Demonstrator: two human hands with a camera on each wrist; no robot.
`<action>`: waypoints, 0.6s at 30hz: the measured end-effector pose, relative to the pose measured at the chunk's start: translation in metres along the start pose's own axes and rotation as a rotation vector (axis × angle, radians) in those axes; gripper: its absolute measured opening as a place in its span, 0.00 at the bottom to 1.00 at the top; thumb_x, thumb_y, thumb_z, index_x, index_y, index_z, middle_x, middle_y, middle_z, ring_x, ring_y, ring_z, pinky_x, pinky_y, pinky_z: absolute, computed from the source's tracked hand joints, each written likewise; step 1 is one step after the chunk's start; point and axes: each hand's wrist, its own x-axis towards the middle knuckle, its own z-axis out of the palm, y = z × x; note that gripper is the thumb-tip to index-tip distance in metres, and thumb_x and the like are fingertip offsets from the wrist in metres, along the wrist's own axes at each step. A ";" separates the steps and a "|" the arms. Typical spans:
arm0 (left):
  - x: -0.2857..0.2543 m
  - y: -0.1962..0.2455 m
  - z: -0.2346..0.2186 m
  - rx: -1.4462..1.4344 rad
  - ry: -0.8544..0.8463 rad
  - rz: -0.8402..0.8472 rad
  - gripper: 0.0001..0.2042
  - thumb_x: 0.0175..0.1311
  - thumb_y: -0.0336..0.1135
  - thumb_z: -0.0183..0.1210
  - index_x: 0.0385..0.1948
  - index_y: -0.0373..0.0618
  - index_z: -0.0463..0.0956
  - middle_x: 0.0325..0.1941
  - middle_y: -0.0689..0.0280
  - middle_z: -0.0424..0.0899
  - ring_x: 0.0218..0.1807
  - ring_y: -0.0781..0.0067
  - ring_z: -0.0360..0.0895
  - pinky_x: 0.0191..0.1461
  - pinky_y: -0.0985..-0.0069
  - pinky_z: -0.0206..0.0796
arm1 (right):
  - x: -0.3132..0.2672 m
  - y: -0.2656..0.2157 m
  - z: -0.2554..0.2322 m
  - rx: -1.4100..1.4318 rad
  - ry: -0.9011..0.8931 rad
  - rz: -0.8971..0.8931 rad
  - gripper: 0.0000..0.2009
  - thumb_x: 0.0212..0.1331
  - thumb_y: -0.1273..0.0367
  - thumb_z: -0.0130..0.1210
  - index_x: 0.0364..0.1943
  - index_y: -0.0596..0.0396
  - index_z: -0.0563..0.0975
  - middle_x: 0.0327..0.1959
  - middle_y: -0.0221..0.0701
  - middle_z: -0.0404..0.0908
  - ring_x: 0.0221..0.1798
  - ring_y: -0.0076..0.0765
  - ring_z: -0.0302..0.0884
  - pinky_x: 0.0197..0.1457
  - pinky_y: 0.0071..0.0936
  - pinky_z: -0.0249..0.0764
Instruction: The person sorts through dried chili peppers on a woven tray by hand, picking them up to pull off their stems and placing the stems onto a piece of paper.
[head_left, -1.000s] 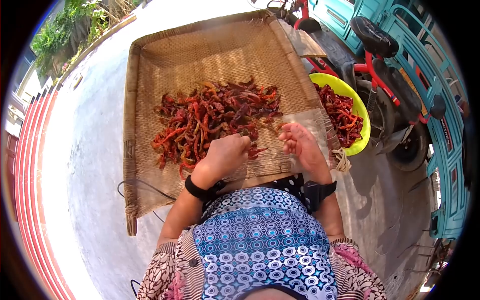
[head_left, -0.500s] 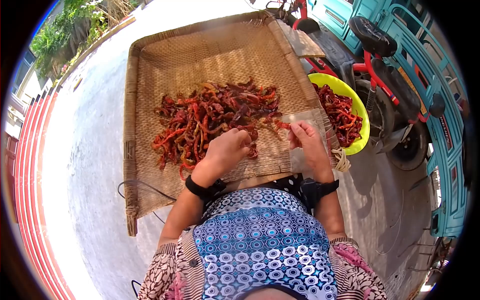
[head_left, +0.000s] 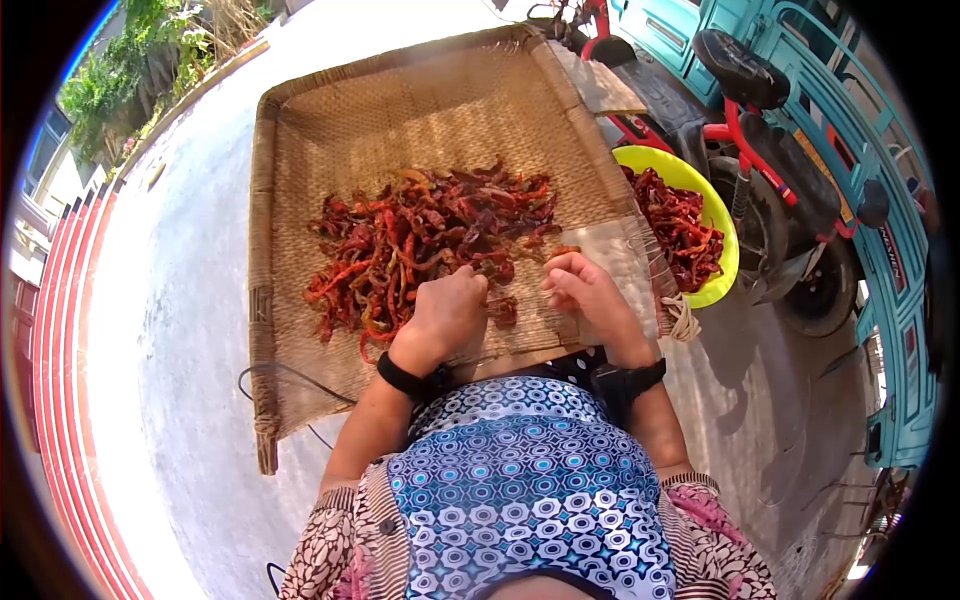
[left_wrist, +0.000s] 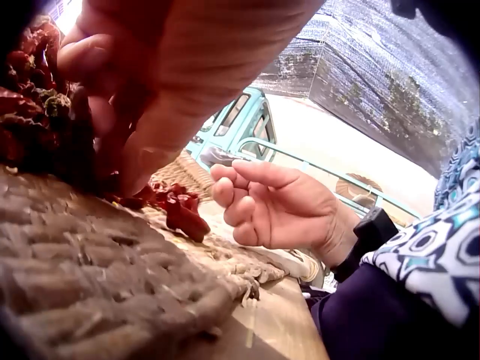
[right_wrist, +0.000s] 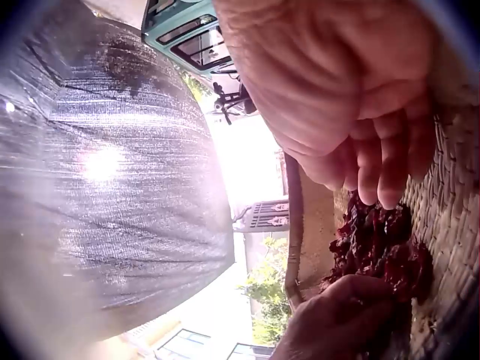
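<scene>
My left hand (head_left: pixel 447 312) is at the near right edge of a heap of dried red chili peppers (head_left: pixel 400 235), its fingers curled and pinching a dried chili. In the left wrist view those fingers reach down among dark, wrinkled peppers (left_wrist: pixel 45 112), and the hand covers most of what it holds. To the right, my right hand (head_left: pixel 597 305) hovers over the tray's near right corner, its fingers loosely bent with nothing between them. An orange-red chili (head_left: pixel 565 250) shows just past its fingertips. A few peppers (left_wrist: pixel 184 214) lie between the hands.
The woven tray (head_left: pixel 430 90) has a raised rim and a pale patch (head_left: pixel 610 250) near its right edge. Beside it stands a yellow-green basin (head_left: pixel 730 245) of darker dried chilies. A red-framed vehicle (head_left: pixel 745 150) and a turquoise truck (head_left: pixel 890 330) stand farther right.
Half a second ago my right hand held a red chili; now its fingers are empty and it has moved slightly left. My left hand has stayed near the heap's edge.
</scene>
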 end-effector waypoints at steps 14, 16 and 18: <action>0.005 0.008 -0.013 -0.497 0.111 0.075 0.11 0.61 0.30 0.60 0.45 0.48 0.79 0.40 0.56 0.79 0.39 0.54 0.80 0.45 0.62 0.73 | 0.000 -0.002 0.007 -0.031 0.029 -0.109 0.11 0.72 0.61 0.53 0.38 0.53 0.78 0.30 0.23 0.79 0.29 0.17 0.73 0.33 0.17 0.72; 0.002 0.004 -0.008 -0.408 0.036 0.080 0.12 0.60 0.31 0.61 0.46 0.48 0.79 0.43 0.56 0.79 0.40 0.55 0.80 0.44 0.62 0.73 | 0.002 -0.007 -0.012 0.010 0.177 -0.128 0.11 0.73 0.60 0.52 0.39 0.52 0.79 0.29 0.23 0.78 0.27 0.19 0.73 0.33 0.19 0.72; -0.002 0.003 -0.006 -0.292 -0.025 0.095 0.12 0.59 0.32 0.62 0.45 0.49 0.80 0.42 0.57 0.79 0.40 0.55 0.80 0.43 0.62 0.73 | 0.001 -0.013 -0.036 0.399 0.352 -0.221 0.12 0.73 0.59 0.51 0.42 0.52 0.78 0.30 0.24 0.79 0.28 0.20 0.74 0.34 0.21 0.74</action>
